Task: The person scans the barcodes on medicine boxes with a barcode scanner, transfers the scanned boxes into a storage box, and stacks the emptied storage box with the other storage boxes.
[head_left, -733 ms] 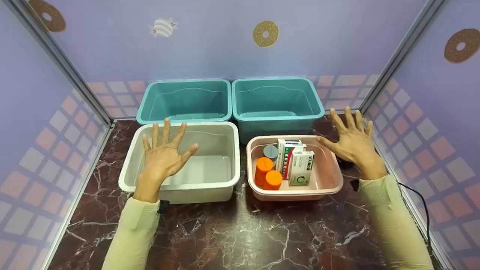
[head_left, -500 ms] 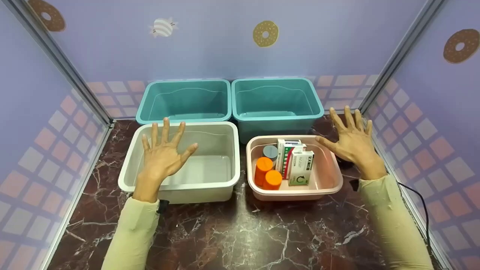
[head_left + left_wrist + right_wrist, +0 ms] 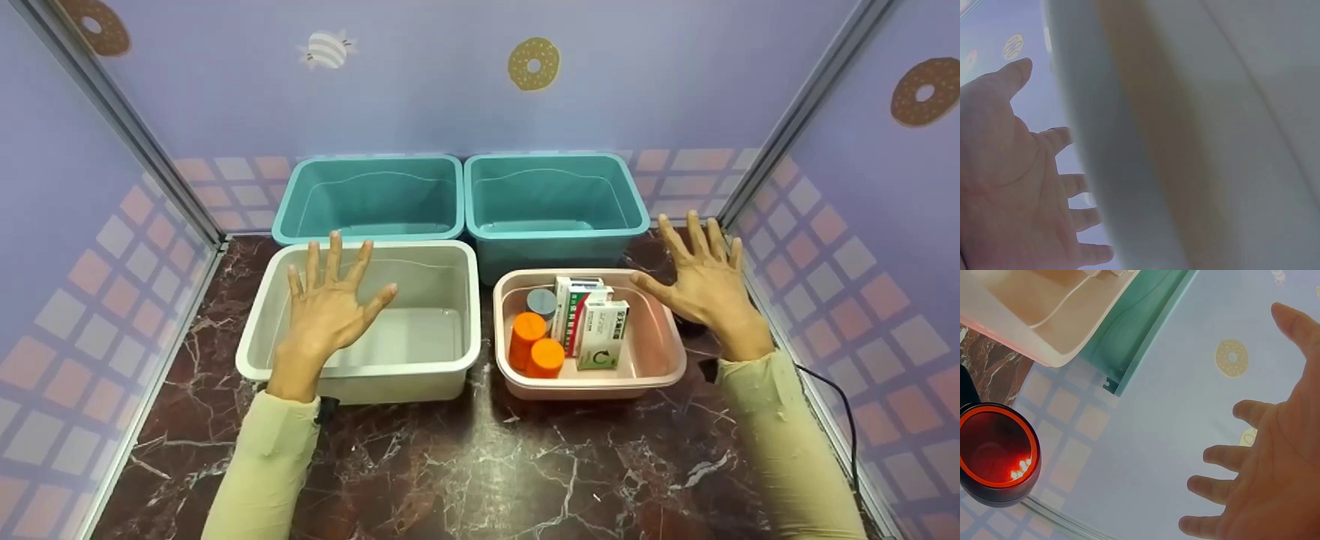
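My left hand (image 3: 326, 319) hovers over the left part of a white bin (image 3: 409, 337), fingers spread and holding nothing. In the left wrist view the bin's blurred wall (image 3: 1185, 135) fills the right side beside the palm. My right hand (image 3: 709, 289), also with spread fingers and nothing in it, is at the right of a pink basin (image 3: 652, 337), thumb near its rim. Inside the basin stand two orange-capped bottles (image 3: 546, 358), a grey-capped bottle (image 3: 541, 302) and several medicine boxes (image 3: 602, 335), the front one white and green.
Two teal bins (image 3: 375, 199) stand side by side along the back wall. The tabletop (image 3: 480, 465) is dark red marbled stone. Patterned panels enclose the left, right and back. A black cable (image 3: 846, 405) runs along the right edge, and a round black device (image 3: 996, 453) glows red near the right wrist.
The head view has shifted very slightly. Both hands keep their spread pose in nearly the same places, and the bins and basin have not moved.
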Available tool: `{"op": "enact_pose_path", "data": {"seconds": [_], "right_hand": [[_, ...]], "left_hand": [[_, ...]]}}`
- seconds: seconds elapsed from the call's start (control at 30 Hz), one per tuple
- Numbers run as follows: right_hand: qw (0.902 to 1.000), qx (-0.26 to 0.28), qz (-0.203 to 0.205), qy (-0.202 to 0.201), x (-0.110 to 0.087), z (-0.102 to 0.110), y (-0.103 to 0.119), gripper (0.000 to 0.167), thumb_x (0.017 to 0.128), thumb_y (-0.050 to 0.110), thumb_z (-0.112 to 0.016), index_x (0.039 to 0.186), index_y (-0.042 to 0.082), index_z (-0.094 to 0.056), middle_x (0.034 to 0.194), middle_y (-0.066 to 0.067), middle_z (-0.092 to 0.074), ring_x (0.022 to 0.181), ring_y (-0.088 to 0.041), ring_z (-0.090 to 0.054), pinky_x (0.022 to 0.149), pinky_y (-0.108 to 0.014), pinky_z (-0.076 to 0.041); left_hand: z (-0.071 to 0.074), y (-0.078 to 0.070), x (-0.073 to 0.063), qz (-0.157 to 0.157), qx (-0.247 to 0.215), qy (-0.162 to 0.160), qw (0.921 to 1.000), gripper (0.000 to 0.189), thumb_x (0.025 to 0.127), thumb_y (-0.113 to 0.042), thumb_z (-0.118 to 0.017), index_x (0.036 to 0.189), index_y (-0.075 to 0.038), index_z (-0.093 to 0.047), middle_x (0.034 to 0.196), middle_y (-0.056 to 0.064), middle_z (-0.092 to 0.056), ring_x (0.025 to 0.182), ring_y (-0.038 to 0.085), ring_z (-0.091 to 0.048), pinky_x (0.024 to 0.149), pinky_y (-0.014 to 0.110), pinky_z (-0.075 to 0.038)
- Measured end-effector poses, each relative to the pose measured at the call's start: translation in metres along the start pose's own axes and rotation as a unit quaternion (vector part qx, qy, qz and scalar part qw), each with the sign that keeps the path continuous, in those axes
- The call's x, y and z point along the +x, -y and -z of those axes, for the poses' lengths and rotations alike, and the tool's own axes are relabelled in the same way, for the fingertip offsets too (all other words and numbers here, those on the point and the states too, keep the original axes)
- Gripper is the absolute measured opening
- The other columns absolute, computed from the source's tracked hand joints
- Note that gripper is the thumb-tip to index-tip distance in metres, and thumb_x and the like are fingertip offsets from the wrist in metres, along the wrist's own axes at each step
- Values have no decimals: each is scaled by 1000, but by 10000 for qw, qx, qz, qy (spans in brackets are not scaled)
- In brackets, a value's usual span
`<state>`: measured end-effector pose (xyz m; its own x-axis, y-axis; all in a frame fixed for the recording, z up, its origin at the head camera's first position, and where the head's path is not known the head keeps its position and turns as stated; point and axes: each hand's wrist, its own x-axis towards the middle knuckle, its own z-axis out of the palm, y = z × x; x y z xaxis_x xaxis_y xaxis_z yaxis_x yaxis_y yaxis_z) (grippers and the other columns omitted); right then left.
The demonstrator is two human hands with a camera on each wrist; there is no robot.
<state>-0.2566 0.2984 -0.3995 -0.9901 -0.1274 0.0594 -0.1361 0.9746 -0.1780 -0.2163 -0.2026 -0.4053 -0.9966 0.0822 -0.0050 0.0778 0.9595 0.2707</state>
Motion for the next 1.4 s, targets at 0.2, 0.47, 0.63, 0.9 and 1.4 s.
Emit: {"op": "enact_pose_path", "data": {"seconds": [0.2, 0.47, 0.63, 0.9, 1.4], "right_hand": [[10000, 7, 35, -26, 0, -1, 1, 93, 90, 73, -46, 161, 33, -1, 167, -16, 7, 153, -46, 8, 118, -69, 13], [9997, 95, 168, -172, 0, -5, 1, 92, 90, 70, -50, 161, 28, -10, 168, -19, -2, 154, -46, 0, 120, -69, 5], [9997, 122, 167, -137, 1, -7, 2, 92, 91, 68, -52, 161, 28, -9, 168, -19, -2, 153, -48, -4, 120, -70, 1], [9995, 121, 273, -125, 0, -7, 3, 91, 92, 62, -56, 161, 25, -10, 167, -21, -9, 153, -46, -11, 120, -69, -11], [9980, 241, 552, -167, -3, -11, 7, 80, 93, 48, -63, 158, 19, -26, 159, -25, -32, 143, -52, -30, 109, -73, -30]], "left_hand": [[-1, -1, 1, -25, -53, -69, 10000, 80, 97, -73, -29, 160, -33, -3, 167, 10, 17, 154, 41, 14, 119, 72, 3], [-2, -2, 0, -21, -119, -113, 9999, 80, 97, -72, -32, 161, -32, -6, 168, 14, 8, 155, 43, 5, 119, 72, -8], [-2, -1, 0, -46, -99, -109, 9999, 80, 97, -71, -33, 161, -30, -7, 168, 17, 4, 155, 43, 3, 119, 71, -10], [-2, -2, 1, -100, -96, -149, 9998, 77, 99, -60, -43, 161, -25, -14, 167, 19, -10, 153, 45, -10, 117, 71, -20], [-4, -6, 0, -309, -300, -265, 9987, 65, 98, -47, -56, 153, -18, -39, 160, 17, -34, 146, 45, -31, 107, 70, -37]]}}
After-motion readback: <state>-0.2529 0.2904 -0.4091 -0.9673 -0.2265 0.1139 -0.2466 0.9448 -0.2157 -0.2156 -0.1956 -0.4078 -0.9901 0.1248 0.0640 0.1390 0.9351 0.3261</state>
